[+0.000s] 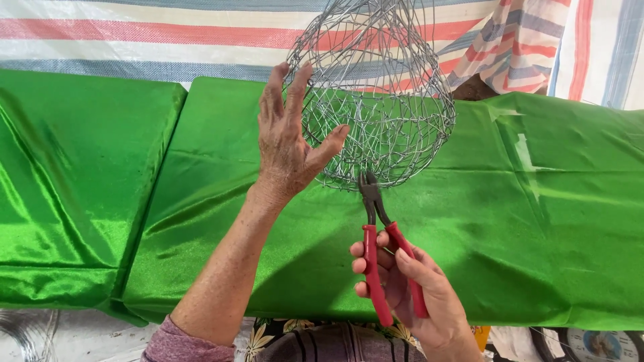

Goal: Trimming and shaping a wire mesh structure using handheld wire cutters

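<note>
Item: wire basket [379, 100], silver-grey, woven from thin strands into a rounded open-mesh form. Position: upper centre of the view, at twelve o'clock from the person's hands, its lower rim over the green satin cloth [537, 221].

Left hand [288, 144]: fingers spread and extended, palm laid flat against the basket's nine o'clock side, steadying it rather than gripping; the thumb reaches toward the lower mesh.

Right hand [409, 288]: closed around the two red handles of the pliers [379, 248], at six o'clock from the basket. The dark metal nose of the pliers points to twelve o'clock and meets the basket's lower rim; whether it bites a strand cannot be told.

Surroundings: green satin cloth covers two adjoining surfaces, one at nine o'clock and one from centre to three o'clock, with a seam between them. A striped tarpaulin [134, 40], in red, white and blue-grey bands, hangs behind at twelve o'clock. A coil of wire [27, 335] lies at seven o'clock, partly cut off by the frame edge.
</note>
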